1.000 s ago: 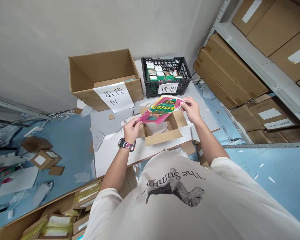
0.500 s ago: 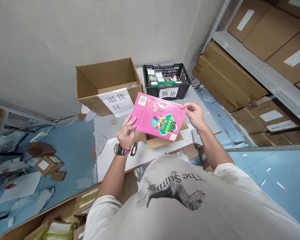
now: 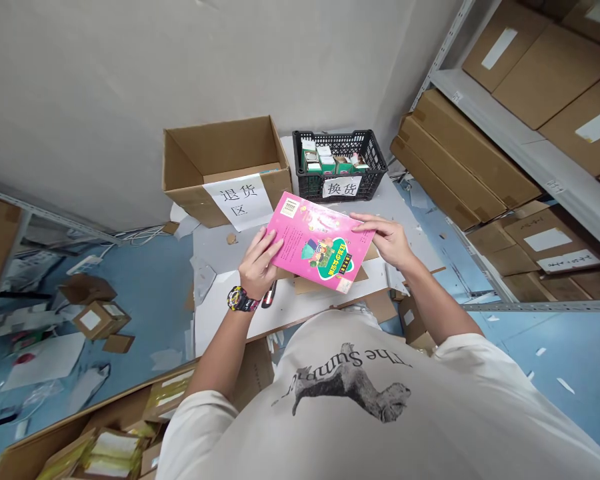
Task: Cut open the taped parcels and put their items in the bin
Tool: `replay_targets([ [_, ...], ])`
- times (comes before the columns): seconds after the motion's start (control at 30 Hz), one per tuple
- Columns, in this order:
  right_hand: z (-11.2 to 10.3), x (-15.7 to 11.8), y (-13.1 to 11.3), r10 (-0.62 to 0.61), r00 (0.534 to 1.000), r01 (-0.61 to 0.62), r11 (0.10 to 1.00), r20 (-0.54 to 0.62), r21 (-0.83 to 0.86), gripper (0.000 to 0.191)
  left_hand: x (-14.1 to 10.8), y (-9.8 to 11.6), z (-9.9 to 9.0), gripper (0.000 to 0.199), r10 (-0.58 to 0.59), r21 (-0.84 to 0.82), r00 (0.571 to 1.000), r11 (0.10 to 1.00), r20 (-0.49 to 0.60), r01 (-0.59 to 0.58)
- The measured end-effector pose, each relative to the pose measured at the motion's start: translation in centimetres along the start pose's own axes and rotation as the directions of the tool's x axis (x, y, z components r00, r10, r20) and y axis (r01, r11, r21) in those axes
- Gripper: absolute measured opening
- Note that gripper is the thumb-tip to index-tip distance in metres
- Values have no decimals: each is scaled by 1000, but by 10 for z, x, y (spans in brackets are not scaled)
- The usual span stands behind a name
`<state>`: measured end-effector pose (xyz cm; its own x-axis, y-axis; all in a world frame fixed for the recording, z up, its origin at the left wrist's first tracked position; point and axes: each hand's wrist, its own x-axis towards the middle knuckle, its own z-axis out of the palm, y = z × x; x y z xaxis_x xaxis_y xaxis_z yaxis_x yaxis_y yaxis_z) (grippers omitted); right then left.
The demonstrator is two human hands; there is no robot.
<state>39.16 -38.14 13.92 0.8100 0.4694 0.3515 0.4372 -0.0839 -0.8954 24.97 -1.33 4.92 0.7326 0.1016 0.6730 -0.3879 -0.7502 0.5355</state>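
Observation:
A pink book (image 3: 310, 240) with a green picture panel and a white barcode label is held up over the table, tilted. My left hand (image 3: 259, 265) grips its left edge, fingers on the face that shows. At the upper right corner, my right hand (image 3: 387, 239) holds the book, its fingers lying over the edge. Beneath the book, a brown cardboard piece or box (image 3: 305, 287) is mostly hidden. A dark and red cutter (image 3: 269, 295) lies on the white table near my left wrist.
Behind the book stand an open cardboard box (image 3: 190, 207) with a paper sign and a black crate (image 3: 340, 143) holding small green and white boxes. Shelves (image 3: 510, 133) with cartons are at right. A large box of packages (image 3: 90, 420) sits lower left.
The book has come slightly lower and tilted a little. My right hand's fingers now reach further across its top edge. The view has shifted slightly.

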Motion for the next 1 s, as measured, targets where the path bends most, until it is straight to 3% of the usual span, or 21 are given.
replay_targets([
  [0.17, -6, -2, -1, 16, 999, -20, 996, 46, 88, 31, 4, 11, -7, 37, -16, -74, 1000, 997, -11, 15],
  [0.3, -7, 7, 9, 70, 997, -65, 986, -26, 153, 42, 8, 18, -9, 32, -193, -212, 976, 955, 97, 209],
  [0.4, 1, 22, 28, 184, 976, -156, 964, -116, 215, 56, 7, 18, -1, 39, -395, -362, 894, 818, 212, 448],
  [0.5, 13, 35, 49, 368, 921, -317, 899, -130, 302, 61, 1, 17, 15, 60, -533, -534, 772, 565, 346, 629],
  [0.6, 24, 37, 65, 551, 827, -475, 790, -108, 387, 50, -8, 17, 26, 73, -602, -600, 661, 346, 448, 721],
  [0.67, 29, 33, 73, 623, 776, -537, 734, -98, 417, 43, -14, 18, 28, 76, -628, -605, 602, 249, 493, 756],
  [0.73, 32, 28, 77, 651, 754, -563, 712, -93, 420, 41, -17, 20, 25, 76, -635, -609, 567, 186, 525, 771],
  [0.87, 32, 24, 79, 629, 771, -547, 733, -99, 405, 46, -17, 26, 11, 75, -618, -618, 552, 132, 560, 775],
  [1.0, 30, 25, 72, 556, 822, -470, 786, -125, 402, 57, -12, 32, 1, 73, -584, -627, 596, 181, 551, 758],
])
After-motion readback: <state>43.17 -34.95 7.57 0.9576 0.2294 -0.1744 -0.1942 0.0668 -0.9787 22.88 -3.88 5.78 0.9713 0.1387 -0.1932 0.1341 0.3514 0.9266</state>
